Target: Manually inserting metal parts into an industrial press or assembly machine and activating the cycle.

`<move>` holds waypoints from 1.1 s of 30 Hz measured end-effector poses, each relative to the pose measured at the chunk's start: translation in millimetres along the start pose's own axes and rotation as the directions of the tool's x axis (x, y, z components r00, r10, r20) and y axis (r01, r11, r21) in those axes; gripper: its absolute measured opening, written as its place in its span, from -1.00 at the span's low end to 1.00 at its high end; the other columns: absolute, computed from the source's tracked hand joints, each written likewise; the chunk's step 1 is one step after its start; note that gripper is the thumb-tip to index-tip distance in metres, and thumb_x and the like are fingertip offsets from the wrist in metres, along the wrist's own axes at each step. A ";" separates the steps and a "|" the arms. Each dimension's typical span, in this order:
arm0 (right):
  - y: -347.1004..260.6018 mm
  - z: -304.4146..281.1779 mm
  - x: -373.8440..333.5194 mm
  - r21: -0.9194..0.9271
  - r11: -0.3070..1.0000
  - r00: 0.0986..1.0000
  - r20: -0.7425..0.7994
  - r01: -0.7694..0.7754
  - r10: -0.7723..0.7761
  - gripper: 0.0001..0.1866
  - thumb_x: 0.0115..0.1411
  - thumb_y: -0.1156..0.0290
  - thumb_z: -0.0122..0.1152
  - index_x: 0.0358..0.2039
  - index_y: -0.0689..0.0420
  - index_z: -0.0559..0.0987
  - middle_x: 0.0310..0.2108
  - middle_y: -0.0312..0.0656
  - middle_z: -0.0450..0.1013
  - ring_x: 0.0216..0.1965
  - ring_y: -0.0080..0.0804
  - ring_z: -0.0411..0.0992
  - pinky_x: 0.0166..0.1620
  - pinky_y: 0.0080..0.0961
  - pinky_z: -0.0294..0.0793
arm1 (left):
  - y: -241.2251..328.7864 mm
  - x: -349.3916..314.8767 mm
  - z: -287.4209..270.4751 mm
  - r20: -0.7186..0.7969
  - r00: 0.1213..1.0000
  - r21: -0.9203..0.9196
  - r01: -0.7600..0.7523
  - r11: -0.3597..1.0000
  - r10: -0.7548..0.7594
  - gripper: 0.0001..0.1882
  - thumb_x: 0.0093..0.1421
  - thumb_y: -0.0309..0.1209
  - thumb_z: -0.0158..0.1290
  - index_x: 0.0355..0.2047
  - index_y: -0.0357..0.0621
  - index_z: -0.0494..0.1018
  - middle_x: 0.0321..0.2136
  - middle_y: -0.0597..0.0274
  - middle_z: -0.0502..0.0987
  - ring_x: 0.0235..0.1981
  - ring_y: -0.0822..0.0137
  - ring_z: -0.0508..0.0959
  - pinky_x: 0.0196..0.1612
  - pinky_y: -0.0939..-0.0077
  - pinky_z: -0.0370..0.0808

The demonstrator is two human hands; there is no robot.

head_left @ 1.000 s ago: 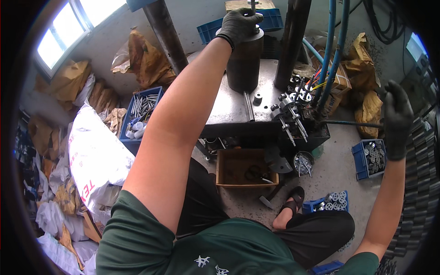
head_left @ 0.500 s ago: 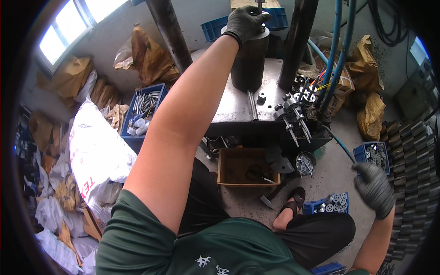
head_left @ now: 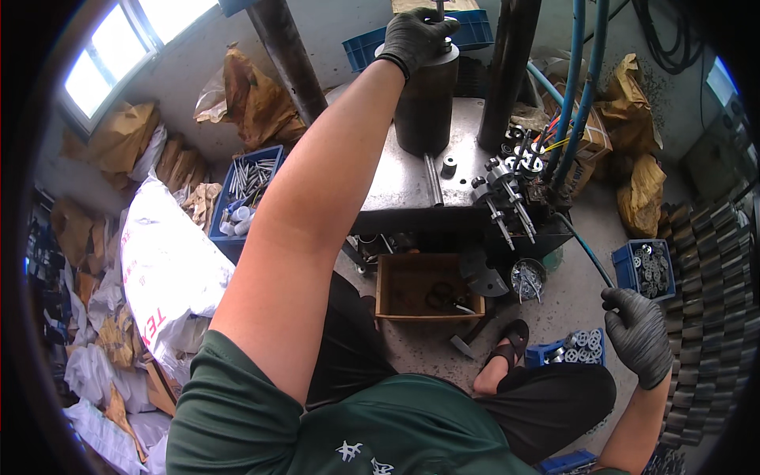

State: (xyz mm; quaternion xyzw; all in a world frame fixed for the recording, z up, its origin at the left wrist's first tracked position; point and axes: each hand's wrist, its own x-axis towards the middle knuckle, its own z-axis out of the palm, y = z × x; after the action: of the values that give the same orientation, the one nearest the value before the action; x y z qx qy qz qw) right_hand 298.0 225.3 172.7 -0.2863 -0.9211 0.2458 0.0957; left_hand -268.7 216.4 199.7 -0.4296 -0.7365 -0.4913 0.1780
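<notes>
My left hand, in a dark grey glove, is at the top of a thick dark metal cylinder standing on the steel press table. Its fingers close round a small metal shaft upright over the cylinder; the lower end is partly hidden by the glove. To the right, my gloved right hand has its curled fingers at the end of a thin lever that slants down from the table's corner. A short metal sleeve and a metal bar lie in front of the cylinder.
Several shafts with gears lie at the table's right edge, by blue hoses. Dark posts flank the cylinder. A blue bin of rods stands left; a wooden box and a bin of gears are below.
My right hand has shifted slightly left and down at the lever's end. My left hand stays at the cylinder's top; the whole view has shifted a little.
</notes>
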 end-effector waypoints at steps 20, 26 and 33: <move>-4.3 -2.0 -0.8 -0.195 0.980 0.973 0.231 0.028 0.019 -0.69 0.15 0.37 0.26 -0.13 0.27 0.68 -0.30 0.16 0.60 -0.24 0.07 0.61 -0.09 -0.14 0.59 | 0.1 -1.1 -4.0 0.064 0.777 0.518 -0.562 0.645 0.626 -0.84 -0.05 -0.32 0.18 -0.39 0.24 0.62 -0.29 0.32 0.68 -0.35 0.25 0.71 -0.21 0.39 0.71; -2.0 -0.9 -2.7 -0.182 0.983 0.970 0.232 -0.035 0.078 -0.69 0.15 0.41 0.23 -0.12 0.27 0.68 -0.26 0.15 0.62 -0.20 0.08 0.61 -0.07 -0.16 0.60 | -1.9 -0.2 1.1 0.005 1.000 -0.043 0.019 0.999 -0.019 -0.36 0.08 0.14 0.36 -0.04 -0.11 0.69 -0.29 0.10 0.75 -0.24 0.28 0.76 0.02 0.44 0.65; 1.3 -1.4 -3.0 -0.239 0.969 0.958 0.285 0.055 0.016 -0.70 0.16 0.47 0.21 -0.11 0.30 0.67 -0.25 0.17 0.62 -0.20 0.06 0.63 -0.09 -0.20 0.62 | 8.1 -4.3 -3.6 0.031 0.999 -0.088 0.047 0.995 -0.045 -0.36 0.06 0.14 0.37 -0.04 -0.11 0.69 -0.28 0.10 0.75 -0.24 0.27 0.75 0.01 0.44 0.65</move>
State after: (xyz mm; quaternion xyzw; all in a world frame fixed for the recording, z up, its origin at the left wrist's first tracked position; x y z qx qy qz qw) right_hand 301.5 225.1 173.2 -0.2482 -0.9513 0.1681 -0.0713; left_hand -260.3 212.5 203.1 -0.4270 -0.7263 -0.5210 0.1367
